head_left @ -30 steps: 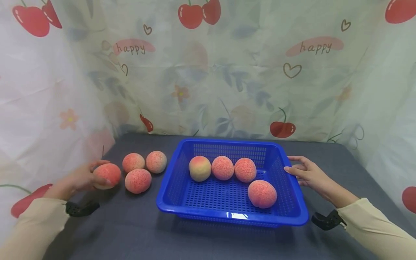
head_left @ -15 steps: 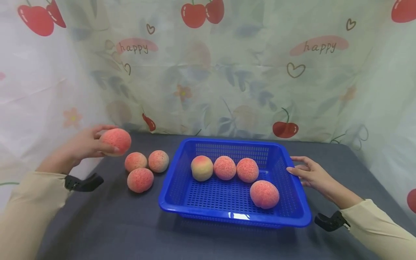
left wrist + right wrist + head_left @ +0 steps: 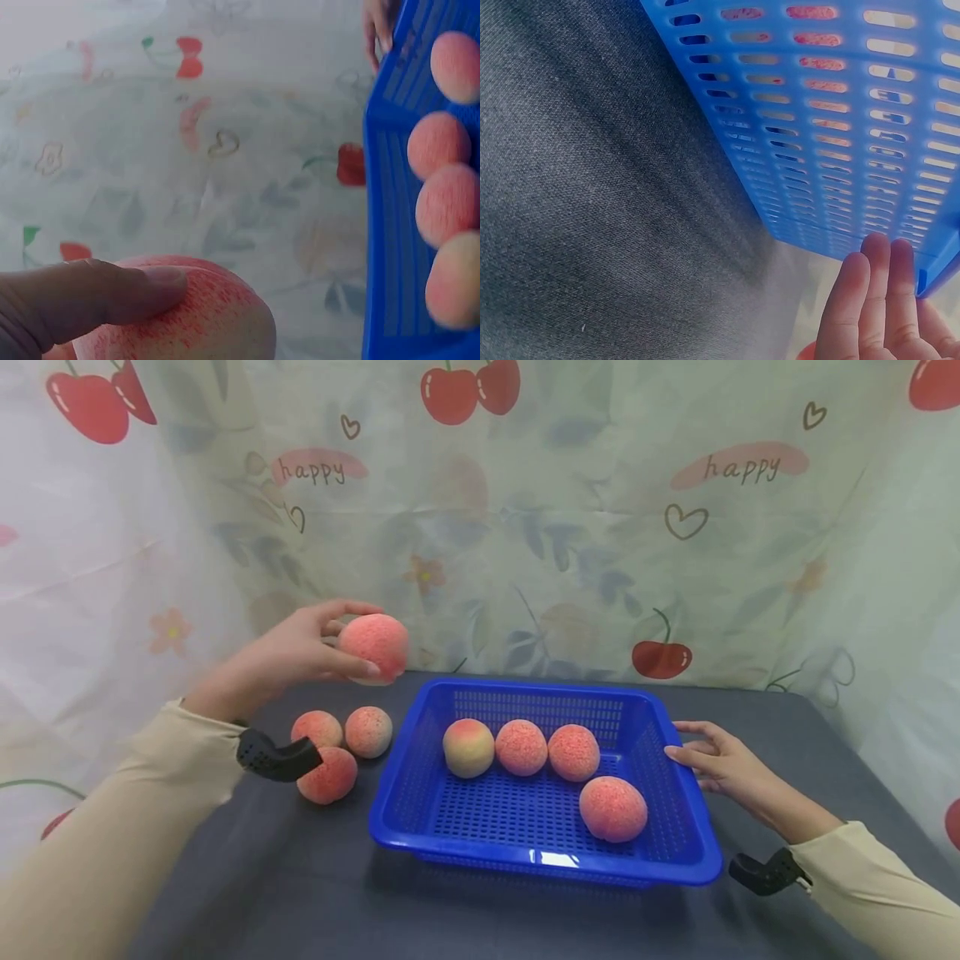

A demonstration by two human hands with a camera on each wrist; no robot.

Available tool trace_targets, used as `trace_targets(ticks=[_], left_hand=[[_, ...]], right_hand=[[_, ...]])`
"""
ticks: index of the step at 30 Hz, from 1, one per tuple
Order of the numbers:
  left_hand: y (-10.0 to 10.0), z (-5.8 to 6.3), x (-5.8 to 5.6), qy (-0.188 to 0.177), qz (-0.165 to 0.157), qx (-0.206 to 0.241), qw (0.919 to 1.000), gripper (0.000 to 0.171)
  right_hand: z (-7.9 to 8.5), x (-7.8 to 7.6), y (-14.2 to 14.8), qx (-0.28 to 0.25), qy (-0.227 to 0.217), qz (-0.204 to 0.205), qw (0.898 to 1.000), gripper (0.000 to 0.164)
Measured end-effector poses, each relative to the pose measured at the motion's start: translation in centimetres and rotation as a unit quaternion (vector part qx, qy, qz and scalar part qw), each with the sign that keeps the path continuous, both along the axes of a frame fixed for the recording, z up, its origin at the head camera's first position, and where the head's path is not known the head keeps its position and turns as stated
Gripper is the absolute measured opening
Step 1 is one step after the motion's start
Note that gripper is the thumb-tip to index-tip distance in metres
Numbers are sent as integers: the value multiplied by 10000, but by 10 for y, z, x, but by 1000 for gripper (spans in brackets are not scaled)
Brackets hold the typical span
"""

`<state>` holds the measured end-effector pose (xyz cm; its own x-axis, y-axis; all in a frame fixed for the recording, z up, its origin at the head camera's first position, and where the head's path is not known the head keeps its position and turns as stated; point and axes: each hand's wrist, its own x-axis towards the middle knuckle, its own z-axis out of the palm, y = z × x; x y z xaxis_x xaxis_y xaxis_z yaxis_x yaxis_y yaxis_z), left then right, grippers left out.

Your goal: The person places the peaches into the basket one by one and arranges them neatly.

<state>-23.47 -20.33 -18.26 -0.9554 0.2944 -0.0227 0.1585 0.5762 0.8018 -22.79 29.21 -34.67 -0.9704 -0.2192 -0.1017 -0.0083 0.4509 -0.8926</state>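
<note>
My left hand (image 3: 288,647) grips a pinkish-red peach (image 3: 378,645), raised above the table just left of the basket's back corner. The left wrist view shows the thumb (image 3: 124,296) lying over the peach's reddish, speckled skin. A blue plastic basket (image 3: 487,850) holds several peaches, among them a yellowish one (image 3: 468,750) and a pink one (image 3: 613,810) near the front right. At the basket's right side, my right hand (image 3: 723,768) holds the rim, thumb on top. From the right wrist, its fingers (image 3: 877,292) show against the slotted outer wall.
On the dark cloth-covered table (image 3: 300,877), 3 more peaches sit left of the basket: a front one (image 3: 333,777), a back left one (image 3: 317,727) and a back right one (image 3: 368,732). A cherry-printed curtain (image 3: 570,552) encloses the back and sides.
My left hand has lifted the peach off the table beside the others and carried it up and rightward towards the basket. The right hand stays at the basket's rim.
</note>
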Motion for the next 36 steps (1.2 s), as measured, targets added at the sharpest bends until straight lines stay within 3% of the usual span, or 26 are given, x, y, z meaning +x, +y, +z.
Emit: trace_targets(ticks=[3,10,17,22,28,33,36], left_hand=[[20,-2,-2,2,-333,55,9994,72],[65,-20,-9,-731,-1232,411,9888,72],[106,-49,-13,-1130,-1844,353,9757,70],[130,-73,-15,-1384,-2095,27,9680,66],[155,-101,-15,-1960,-2524,323,9470,69],[169,-115,-15,-1705,-2886,-292,9417,67],[175,-119,-16,-1845,-3075,-431,9325,66]], right_hand=[[0,0,0,-22,-33,-17,10000,74],[0,0,0,-56,-50,4,10000,74],[0,0,1,-120,-40,46,9999,73],[0,0,1,-124,7,40,9999,72],[0,1,0,-170,-2,41,9998,72],[-1,0,0,-214,-13,33,9998,72],[-2,-1,0,-224,3,39,9997,72]])
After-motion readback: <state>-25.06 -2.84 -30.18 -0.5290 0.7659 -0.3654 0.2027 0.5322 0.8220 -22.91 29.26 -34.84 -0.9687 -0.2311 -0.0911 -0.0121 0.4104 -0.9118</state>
